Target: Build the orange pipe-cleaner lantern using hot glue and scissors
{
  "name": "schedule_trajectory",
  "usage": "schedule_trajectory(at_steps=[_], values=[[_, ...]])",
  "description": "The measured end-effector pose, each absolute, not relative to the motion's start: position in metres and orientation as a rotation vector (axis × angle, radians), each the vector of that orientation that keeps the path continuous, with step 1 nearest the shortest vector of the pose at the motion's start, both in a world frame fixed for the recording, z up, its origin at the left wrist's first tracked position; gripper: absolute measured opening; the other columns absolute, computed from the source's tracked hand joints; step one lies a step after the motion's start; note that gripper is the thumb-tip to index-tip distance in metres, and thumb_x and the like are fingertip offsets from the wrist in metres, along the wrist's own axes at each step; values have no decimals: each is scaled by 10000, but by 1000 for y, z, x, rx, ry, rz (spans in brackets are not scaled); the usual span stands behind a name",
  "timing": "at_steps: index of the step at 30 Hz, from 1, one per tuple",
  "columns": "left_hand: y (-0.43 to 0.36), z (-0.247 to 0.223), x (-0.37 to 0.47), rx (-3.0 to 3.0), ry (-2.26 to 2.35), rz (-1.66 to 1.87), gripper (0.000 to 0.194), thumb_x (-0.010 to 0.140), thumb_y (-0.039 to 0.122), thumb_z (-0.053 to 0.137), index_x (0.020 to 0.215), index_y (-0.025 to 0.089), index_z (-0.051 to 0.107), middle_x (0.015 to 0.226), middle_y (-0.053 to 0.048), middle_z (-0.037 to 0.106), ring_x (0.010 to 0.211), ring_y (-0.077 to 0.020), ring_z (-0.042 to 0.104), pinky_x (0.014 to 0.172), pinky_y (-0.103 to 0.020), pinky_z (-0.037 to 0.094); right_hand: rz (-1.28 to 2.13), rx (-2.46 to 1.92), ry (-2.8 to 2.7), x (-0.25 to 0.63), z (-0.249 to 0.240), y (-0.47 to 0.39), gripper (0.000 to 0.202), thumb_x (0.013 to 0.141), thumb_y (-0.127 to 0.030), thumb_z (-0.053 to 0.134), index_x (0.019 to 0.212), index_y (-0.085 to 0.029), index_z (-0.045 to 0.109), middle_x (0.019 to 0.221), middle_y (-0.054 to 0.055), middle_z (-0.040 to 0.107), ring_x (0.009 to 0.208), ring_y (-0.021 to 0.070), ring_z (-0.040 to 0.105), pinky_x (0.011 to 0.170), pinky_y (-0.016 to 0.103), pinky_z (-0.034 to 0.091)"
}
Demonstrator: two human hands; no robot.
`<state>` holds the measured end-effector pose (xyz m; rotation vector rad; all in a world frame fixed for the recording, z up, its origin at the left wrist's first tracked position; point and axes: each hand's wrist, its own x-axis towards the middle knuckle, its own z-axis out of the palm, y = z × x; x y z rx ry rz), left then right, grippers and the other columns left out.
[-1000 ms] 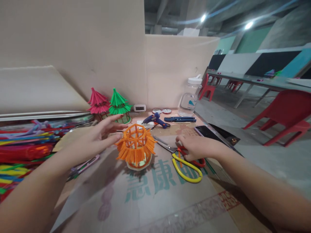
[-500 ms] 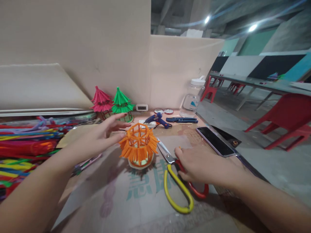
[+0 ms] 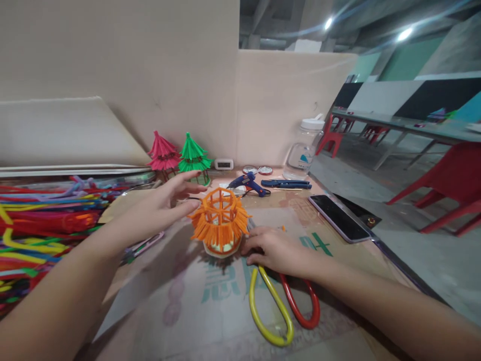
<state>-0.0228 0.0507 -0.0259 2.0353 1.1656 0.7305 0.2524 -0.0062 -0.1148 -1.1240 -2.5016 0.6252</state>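
Note:
An orange pipe-cleaner pavilion model [image 3: 220,223], with an open ring frame and a fringed skirt, stands upright on a pale base. My left hand [image 3: 175,198] is at its upper left, fingers spread and holding nothing; the fingertips are close to the frame, and I cannot tell if they touch. My right hand [image 3: 274,250] is low at the model's right side, fingers loosely curved and apart, with nothing visible in them. Under that hand lie large scissors with one yellow and one red handle [image 3: 283,341]; their blades are mostly hidden. A small orange scrap [image 3: 283,228] lies behind the hand.
A blue glue gun [image 3: 248,184], blue pliers [image 3: 286,184] and a water bottle [image 3: 303,150] stand behind. Pink [image 3: 164,153] and green [image 3: 194,155] models are at the back left. Coloured pipe cleaners [image 3: 48,220] fill the left; a phone [image 3: 338,218] lies right.
My right hand has moved left from beside the red scissor handle to the orange model, now covering the scissors' pivot. The scissors have shifted slightly. My left hand stays by the model.

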Motion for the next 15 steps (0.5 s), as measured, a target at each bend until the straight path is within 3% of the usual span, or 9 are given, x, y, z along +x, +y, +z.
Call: schedule_trajectory(at_steps=[6,8,10,13,15], values=[[50,-23,-21,2024,1165,721,686,856,516,631,1455,269,405,1370,-135,617,1258,-310,586,860,-397,606,536,-1206,-2464,242,-121,-8,127,899,-123,621,861,-138,742,905,117,721,906,239,641,843,363,469],[52,-24,-25,2026,1153,745,679,856,504,638,1453,270,413,1356,-129,629,1263,-309,584,894,-416,593,592,-1140,-2508,250,-106,-12,116,897,-133,637,848,-150,740,887,91,730,899,215,655,845,328,483],[55,-26,-29,2033,1126,773,690,858,500,638,1462,264,404,1347,-132,636,1273,-309,578,933,-439,572,817,-945,-2632,265,-81,-18,106,895,-200,679,816,-196,748,835,16,742,833,143,682,792,221,502],[57,-27,-34,2067,1107,771,694,872,492,626,1483,273,378,1366,-132,625,1269,-297,586,976,-454,545,1742,-384,-2825,293,-45,-22,192,959,-242,598,1039,-216,771,1002,26,772,880,123,717,803,189,513],[56,-25,-33,2081,1112,751,669,888,493,606,1481,285,378,1374,-124,619,1267,-290,588,967,-448,549,1695,-591,-2740,311,-33,-16,225,965,-294,588,1041,-192,774,995,50,772,904,148,714,834,223,512]])
